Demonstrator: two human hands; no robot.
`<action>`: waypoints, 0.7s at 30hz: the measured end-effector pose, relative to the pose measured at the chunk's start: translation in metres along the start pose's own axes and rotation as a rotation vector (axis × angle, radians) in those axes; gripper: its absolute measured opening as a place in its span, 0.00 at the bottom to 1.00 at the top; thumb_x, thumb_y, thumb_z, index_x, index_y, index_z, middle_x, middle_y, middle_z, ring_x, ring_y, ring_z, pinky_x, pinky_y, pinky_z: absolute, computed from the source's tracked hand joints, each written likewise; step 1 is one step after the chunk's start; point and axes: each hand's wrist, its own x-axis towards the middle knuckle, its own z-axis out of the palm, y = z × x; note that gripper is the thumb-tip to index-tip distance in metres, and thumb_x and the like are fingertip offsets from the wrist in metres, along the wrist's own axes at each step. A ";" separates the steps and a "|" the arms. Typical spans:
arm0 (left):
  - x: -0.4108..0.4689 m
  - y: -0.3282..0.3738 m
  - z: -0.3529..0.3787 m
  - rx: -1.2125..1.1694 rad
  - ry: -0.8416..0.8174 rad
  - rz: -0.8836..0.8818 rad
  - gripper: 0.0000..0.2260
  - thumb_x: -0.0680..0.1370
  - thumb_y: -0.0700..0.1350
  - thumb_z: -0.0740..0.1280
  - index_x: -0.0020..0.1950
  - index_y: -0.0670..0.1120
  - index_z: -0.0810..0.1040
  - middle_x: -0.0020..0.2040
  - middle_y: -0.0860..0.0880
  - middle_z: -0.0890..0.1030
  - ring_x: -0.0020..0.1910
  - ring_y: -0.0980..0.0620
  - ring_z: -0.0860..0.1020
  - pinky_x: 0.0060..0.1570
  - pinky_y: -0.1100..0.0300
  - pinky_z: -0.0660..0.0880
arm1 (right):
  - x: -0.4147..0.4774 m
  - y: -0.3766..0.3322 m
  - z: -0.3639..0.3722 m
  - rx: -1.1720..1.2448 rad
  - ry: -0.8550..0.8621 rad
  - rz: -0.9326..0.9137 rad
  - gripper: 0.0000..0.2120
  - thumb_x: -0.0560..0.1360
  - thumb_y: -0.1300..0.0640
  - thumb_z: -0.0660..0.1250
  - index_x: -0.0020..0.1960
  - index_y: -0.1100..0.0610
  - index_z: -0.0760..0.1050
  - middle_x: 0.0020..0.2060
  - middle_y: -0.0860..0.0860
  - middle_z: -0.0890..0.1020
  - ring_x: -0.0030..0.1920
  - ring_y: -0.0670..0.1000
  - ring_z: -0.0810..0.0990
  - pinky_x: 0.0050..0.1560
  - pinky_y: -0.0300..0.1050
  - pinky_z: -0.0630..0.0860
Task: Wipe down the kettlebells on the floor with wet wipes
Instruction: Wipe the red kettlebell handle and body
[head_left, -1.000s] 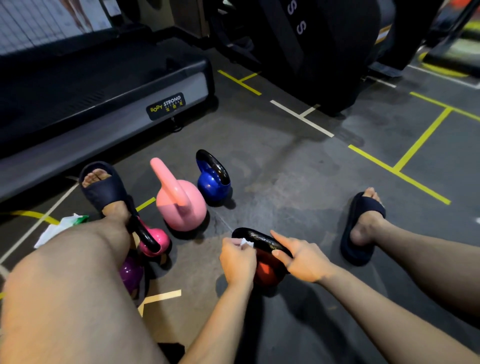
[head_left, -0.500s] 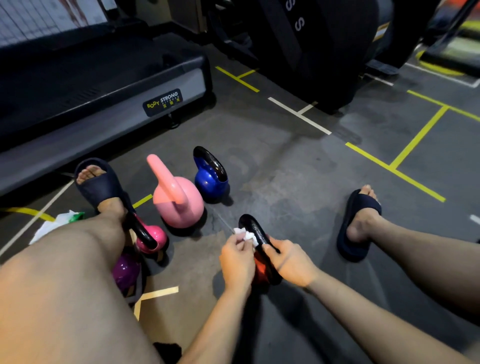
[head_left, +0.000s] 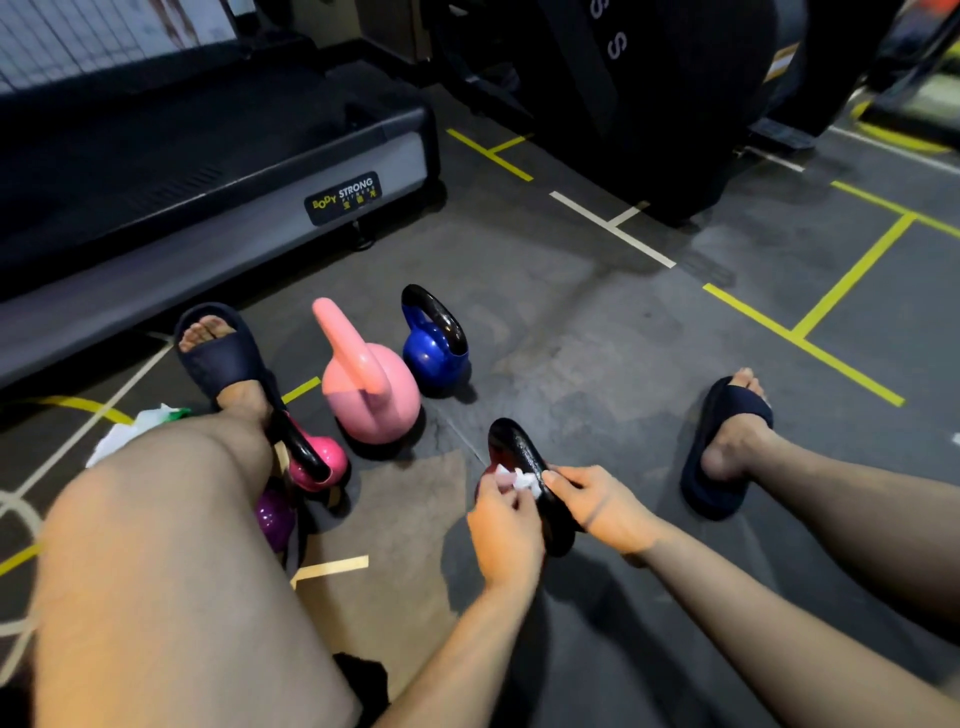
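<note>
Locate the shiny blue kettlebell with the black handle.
Head view, left of centre: the blue kettlebell stands on the grey floor, just right of the large pale pink kettlebell.

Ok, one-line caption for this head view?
Left hand presses a wet wipe to the black kettlebell handle while the right hand grips it.

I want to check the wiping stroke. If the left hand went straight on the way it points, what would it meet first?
The black kettlebell handle: the left hand, pinching the wet wipe, points away from the person at it. The wipe seems to touch it, though depth is unclear.
</note>
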 end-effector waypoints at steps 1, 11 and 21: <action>-0.011 -0.005 0.002 0.027 -0.015 -0.010 0.04 0.80 0.43 0.68 0.53 0.46 0.77 0.46 0.50 0.87 0.48 0.51 0.84 0.45 0.61 0.74 | 0.002 0.001 0.000 -0.002 -0.005 0.005 0.12 0.81 0.46 0.61 0.57 0.43 0.83 0.43 0.46 0.87 0.46 0.47 0.83 0.54 0.45 0.77; 0.008 0.002 -0.007 -0.036 0.004 -0.012 0.07 0.77 0.41 0.70 0.45 0.54 0.77 0.42 0.51 0.85 0.45 0.50 0.84 0.51 0.52 0.79 | 0.001 0.003 0.006 0.044 0.026 0.059 0.14 0.82 0.46 0.61 0.64 0.42 0.80 0.52 0.46 0.86 0.55 0.46 0.83 0.57 0.39 0.74; -0.017 -0.019 0.000 0.188 -0.128 -0.076 0.03 0.75 0.46 0.70 0.42 0.48 0.81 0.35 0.51 0.85 0.41 0.50 0.83 0.44 0.56 0.78 | 0.006 0.008 0.006 0.034 0.046 0.081 0.15 0.80 0.43 0.63 0.64 0.41 0.80 0.51 0.45 0.86 0.55 0.48 0.83 0.63 0.44 0.76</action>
